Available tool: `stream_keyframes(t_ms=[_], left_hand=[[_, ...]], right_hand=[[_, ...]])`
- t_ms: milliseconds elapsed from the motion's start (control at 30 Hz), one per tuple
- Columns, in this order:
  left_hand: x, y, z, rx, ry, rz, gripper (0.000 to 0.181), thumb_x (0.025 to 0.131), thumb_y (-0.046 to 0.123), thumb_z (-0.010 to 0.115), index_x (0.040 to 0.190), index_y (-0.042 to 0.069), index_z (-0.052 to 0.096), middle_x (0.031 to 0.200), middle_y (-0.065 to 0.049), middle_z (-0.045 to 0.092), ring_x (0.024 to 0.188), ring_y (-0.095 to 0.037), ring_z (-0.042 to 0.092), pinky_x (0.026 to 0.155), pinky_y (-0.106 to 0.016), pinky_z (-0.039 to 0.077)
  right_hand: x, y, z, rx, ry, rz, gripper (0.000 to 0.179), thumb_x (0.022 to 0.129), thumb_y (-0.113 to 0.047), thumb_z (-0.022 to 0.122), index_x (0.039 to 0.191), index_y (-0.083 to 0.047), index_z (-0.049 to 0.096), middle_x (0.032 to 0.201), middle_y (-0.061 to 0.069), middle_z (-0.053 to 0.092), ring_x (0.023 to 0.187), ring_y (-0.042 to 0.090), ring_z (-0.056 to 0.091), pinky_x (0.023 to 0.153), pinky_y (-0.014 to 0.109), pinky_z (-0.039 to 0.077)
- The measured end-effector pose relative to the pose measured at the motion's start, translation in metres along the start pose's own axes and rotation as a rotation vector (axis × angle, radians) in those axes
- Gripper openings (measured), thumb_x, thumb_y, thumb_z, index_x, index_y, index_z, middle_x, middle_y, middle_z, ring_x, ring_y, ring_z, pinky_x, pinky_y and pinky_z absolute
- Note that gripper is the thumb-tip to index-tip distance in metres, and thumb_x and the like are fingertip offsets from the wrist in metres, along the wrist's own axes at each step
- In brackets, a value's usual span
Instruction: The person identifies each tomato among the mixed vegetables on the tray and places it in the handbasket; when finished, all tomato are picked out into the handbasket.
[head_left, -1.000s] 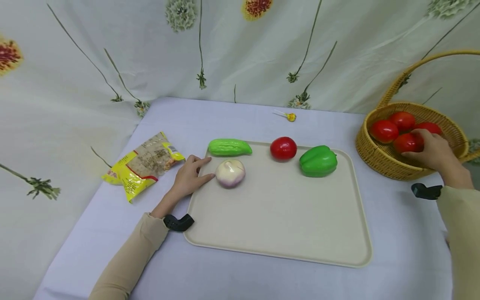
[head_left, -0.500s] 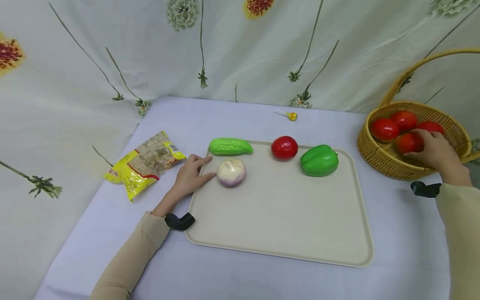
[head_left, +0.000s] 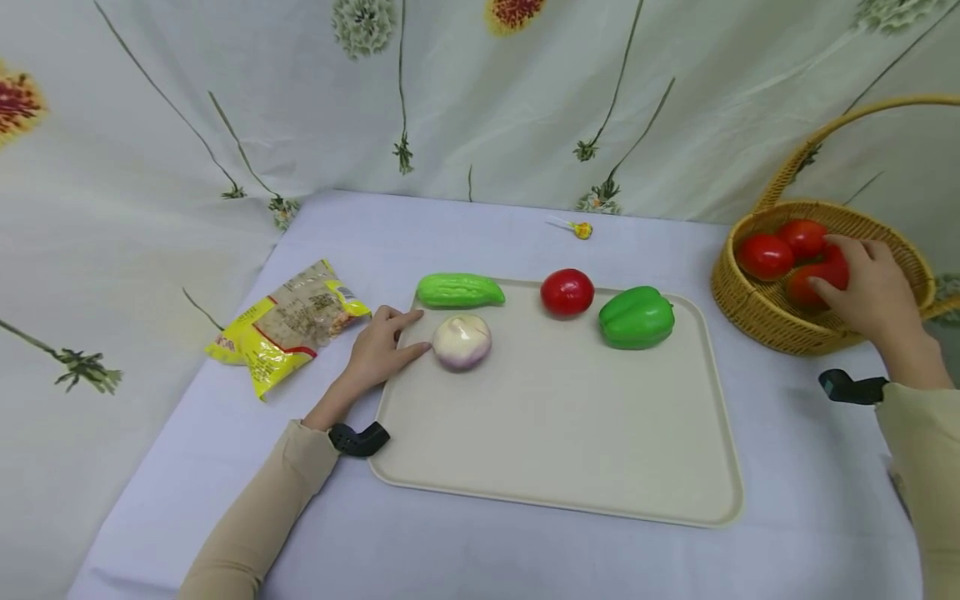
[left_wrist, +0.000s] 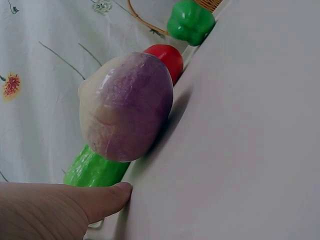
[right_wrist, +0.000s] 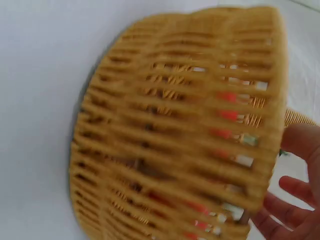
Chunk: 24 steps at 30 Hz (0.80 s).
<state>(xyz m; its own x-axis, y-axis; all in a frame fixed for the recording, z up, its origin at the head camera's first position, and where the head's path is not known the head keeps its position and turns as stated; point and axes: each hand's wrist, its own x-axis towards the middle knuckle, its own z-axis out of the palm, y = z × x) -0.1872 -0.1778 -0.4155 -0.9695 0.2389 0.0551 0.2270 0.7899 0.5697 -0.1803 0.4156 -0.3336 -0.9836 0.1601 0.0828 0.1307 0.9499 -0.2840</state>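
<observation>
My left hand [head_left: 378, 350] rests at the left edge of the beige tray [head_left: 555, 450], its thumb pointing toward a purple-and-white turnip [head_left: 462, 342]. Just beyond the fingers lies a green bumpy gourd [head_left: 459, 291]. In the left wrist view the thumb [left_wrist: 107, 200] is straight, with the turnip [left_wrist: 127, 107] standing above it. My right hand [head_left: 877, 279] is over the wicker basket [head_left: 757, 312], fingers spread beside a red tomato [head_left: 806, 287]. Through the right wrist view, the fingers [right_wrist: 295, 190] show apart above the basket rim, with nothing visible between them.
A red tomato [head_left: 567, 292] and a green bell pepper [head_left: 636, 318] sit along the tray's far side. A yellow snack bag [head_left: 288, 325] lies left of the tray, and a lollipop [head_left: 582, 230] behind it. The basket's tall handle [head_left: 795, 158] arches over its opening.
My right hand's fingers have spread from around the tomato in the basket, and the hand has risen slightly. The left hand stays at the tray edge.
</observation>
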Motion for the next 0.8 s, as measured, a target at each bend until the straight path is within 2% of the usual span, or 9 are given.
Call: stream_keyframes(t_ms=[100,200,300,400,433,467,567,700,800], left_hand=[[0.0,0.0,0.0,-0.008,0.0,-0.001,0.057,0.083,0.026,0.069,0.133,0.004,0.052,0.104,-0.017,0.047,0.076,-0.021,0.04,0.063,-0.027,0.029],[0.001,0.0,-0.001,-0.015,0.002,0.0,0.057,0.083,0.026,0.069,0.133,0.004,0.052,0.103,-0.018,0.047,0.075,-0.021,0.04,0.063,-0.027,0.029],[0.0,0.0,-0.001,-0.014,0.002,0.003,0.057,0.083,0.025,0.069,0.133,0.003,0.051,0.103,-0.018,0.047,0.075,-0.021,0.039,0.063,-0.027,0.029],[-0.001,0.0,-0.001,-0.012,0.003,0.004,0.057,0.083,0.025,0.069,0.133,0.003,0.051,0.103,-0.018,0.047,0.075,-0.02,0.039,0.063,-0.027,0.028],[-0.001,-0.001,-0.001,-0.01,0.004,0.005,0.057,0.083,0.025,0.069,0.133,0.003,0.051,0.103,-0.018,0.047,0.075,-0.02,0.039,0.063,-0.027,0.028],[-0.001,-0.001,-0.001,-0.011,0.005,0.006,0.057,0.083,0.025,0.069,0.133,0.003,0.051,0.103,-0.018,0.047,0.075,-0.02,0.039,0.063,-0.027,0.028],[-0.001,-0.001,-0.001,-0.01,0.009,0.008,0.057,0.083,0.025,0.069,0.133,0.003,0.052,0.102,-0.018,0.047,0.074,-0.02,0.039,0.063,-0.027,0.028],[0.0,0.0,-0.001,-0.01,0.011,0.005,0.057,0.083,0.025,0.069,0.133,0.004,0.052,0.102,-0.017,0.047,0.074,-0.02,0.039,0.063,-0.027,0.028],[0.0,0.001,-0.001,-0.012,0.008,0.002,0.057,0.083,0.025,0.069,0.133,0.003,0.052,0.102,-0.017,0.047,0.075,-0.02,0.039,0.063,-0.027,0.028]], right_hand=[[-0.002,-0.01,-0.001,0.029,0.054,-0.024,0.061,0.093,-0.011,0.05,0.146,0.0,0.023,0.142,0.037,0.022,0.125,0.055,0.025,0.1,0.068,0.025],[-0.004,-0.022,-0.001,0.071,0.104,-0.093,0.057,0.092,-0.007,0.051,0.144,0.001,0.028,0.138,0.035,0.028,0.117,0.052,0.034,0.095,0.066,0.032],[-0.006,-0.034,0.002,0.107,0.158,-0.201,0.054,0.089,-0.003,0.056,0.139,0.002,0.036,0.132,0.033,0.035,0.104,0.047,0.046,0.086,0.03,0.049],[-0.005,-0.048,0.007,0.114,0.198,-0.293,0.052,0.086,-0.001,0.06,0.135,0.001,0.041,0.128,0.031,0.04,0.096,0.044,0.05,0.072,0.014,0.042],[-0.005,-0.052,0.008,0.118,0.202,-0.317,0.052,0.086,-0.001,0.061,0.134,0.001,0.042,0.128,0.031,0.041,0.096,0.043,0.05,0.071,0.014,0.038],[-0.004,-0.058,0.009,0.12,0.201,-0.332,0.052,0.086,-0.002,0.061,0.134,0.0,0.042,0.128,0.03,0.042,0.097,0.042,0.05,0.072,0.021,0.041],[-0.003,-0.075,0.012,0.132,0.181,-0.379,0.051,0.087,-0.004,0.061,0.135,-0.001,0.043,0.129,0.028,0.043,0.1,0.04,0.048,0.075,0.026,0.046],[0.0,-0.098,0.016,0.139,0.176,-0.458,0.05,0.086,-0.003,0.063,0.133,-0.002,0.046,0.125,0.022,0.047,0.095,0.033,0.052,0.073,0.007,0.035],[0.003,-0.118,0.022,0.142,0.158,-0.525,0.051,0.085,-0.003,0.064,0.133,-0.004,0.046,0.124,0.021,0.048,0.094,0.032,0.055,0.075,0.017,0.047]])
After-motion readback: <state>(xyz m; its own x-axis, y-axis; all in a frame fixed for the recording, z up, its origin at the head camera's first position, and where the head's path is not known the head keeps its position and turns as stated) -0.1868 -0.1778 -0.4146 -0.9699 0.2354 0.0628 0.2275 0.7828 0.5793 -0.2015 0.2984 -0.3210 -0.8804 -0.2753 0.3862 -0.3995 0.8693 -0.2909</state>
